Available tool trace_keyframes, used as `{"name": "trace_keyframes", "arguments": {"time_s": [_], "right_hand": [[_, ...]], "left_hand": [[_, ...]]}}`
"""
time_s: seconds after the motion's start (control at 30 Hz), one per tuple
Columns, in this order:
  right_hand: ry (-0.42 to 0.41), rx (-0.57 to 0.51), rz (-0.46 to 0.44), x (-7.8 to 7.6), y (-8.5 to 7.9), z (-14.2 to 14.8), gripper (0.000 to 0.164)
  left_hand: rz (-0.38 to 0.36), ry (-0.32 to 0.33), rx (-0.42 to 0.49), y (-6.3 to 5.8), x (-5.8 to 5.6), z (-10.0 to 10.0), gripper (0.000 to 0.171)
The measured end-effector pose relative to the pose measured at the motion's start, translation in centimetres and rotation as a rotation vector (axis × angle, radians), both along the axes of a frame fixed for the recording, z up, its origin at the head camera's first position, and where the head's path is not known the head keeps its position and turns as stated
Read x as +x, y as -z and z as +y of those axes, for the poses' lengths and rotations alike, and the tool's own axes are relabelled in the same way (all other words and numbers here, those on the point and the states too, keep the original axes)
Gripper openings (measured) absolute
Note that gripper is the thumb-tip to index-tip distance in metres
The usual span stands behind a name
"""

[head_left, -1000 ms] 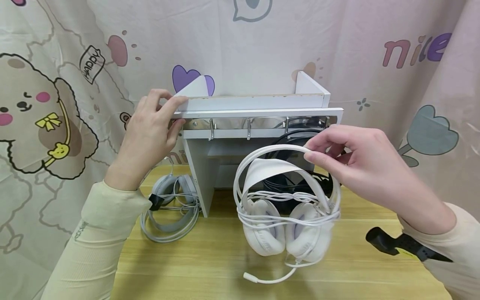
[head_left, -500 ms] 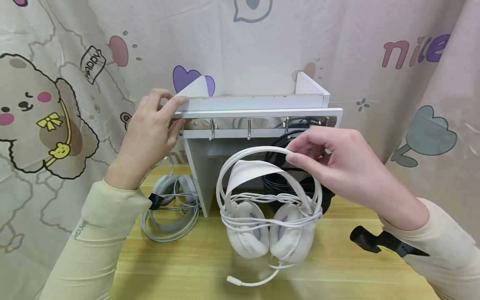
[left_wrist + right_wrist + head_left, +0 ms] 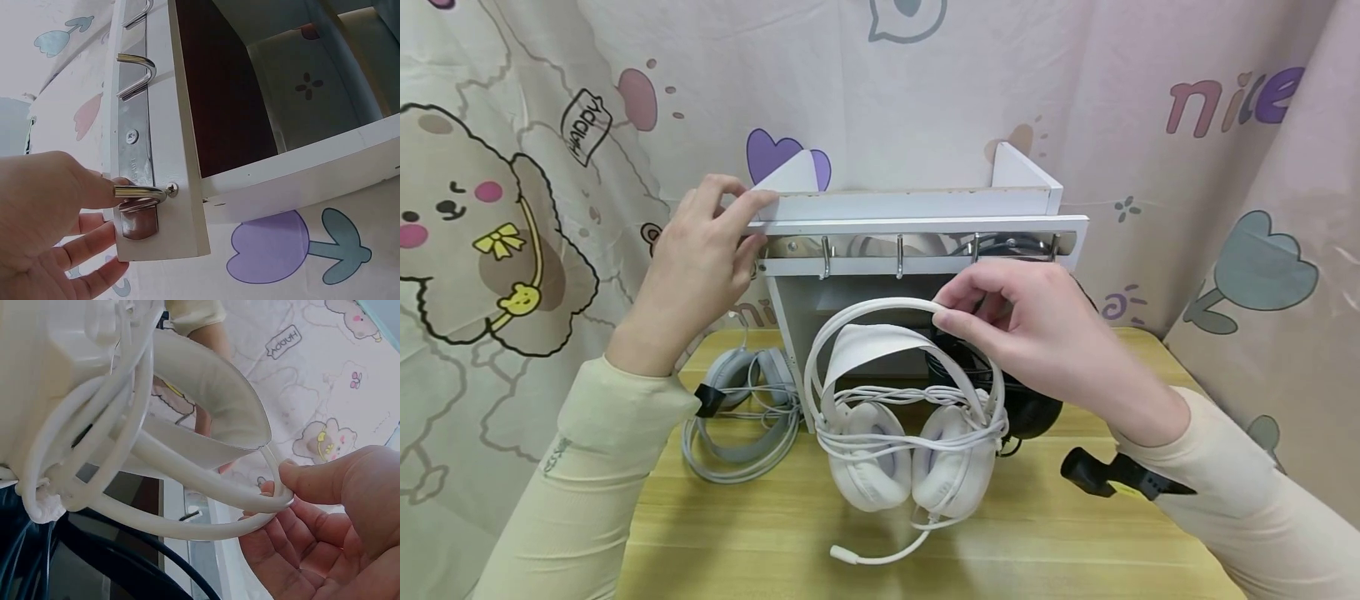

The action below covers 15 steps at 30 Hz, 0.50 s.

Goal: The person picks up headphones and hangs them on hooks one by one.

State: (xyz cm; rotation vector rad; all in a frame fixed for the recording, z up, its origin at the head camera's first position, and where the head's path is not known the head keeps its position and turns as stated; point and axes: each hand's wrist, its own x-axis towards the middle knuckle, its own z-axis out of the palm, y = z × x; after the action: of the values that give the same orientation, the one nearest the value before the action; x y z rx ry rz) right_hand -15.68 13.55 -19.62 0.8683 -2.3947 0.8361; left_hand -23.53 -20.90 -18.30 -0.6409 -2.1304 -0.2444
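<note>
My right hand [image 3: 1037, 325] pinches the top of a white headset's [image 3: 951, 475] headband between thumb and fingers. The headset hangs upright in front of the white shelf [image 3: 917, 206], its cable wound round the ear cups and its boom microphone [image 3: 880, 558] pointing down and left. Close up in the right wrist view, thumb and fingers close round the thin headband [image 3: 219, 487]. My left hand [image 3: 688, 275] grips the left end of the shelf's front hook rail [image 3: 861, 267], thumb near the end hook [image 3: 140, 192]. Two bare metal hooks [image 3: 900, 257] show in the middle of the rail.
Black headphones [image 3: 1033, 412] hang at the rail's right side, partly hidden behind my right hand and the white headset. Grey headphones [image 3: 737, 454] with a coiled cable lie on the wooden table [image 3: 1060, 533] left of the shelf. A patterned curtain [image 3: 910, 100] stands behind.
My right hand has carried the white headset leftward along the front of the shelf, uncovering more of the black headphones. The left hand has stayed on the rail.
</note>
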Motion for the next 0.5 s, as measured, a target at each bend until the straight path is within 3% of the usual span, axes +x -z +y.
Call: {"name": "trace_keyframes", "arguments": {"time_s": [0.5], "right_hand": [[-0.039, -0.022, -0.037, -0.7, -0.2, -2.0, 0.004]], "left_hand": [[-0.016, 0.018, -0.013, -0.4, 0.1, 0.0, 0.041]]}}
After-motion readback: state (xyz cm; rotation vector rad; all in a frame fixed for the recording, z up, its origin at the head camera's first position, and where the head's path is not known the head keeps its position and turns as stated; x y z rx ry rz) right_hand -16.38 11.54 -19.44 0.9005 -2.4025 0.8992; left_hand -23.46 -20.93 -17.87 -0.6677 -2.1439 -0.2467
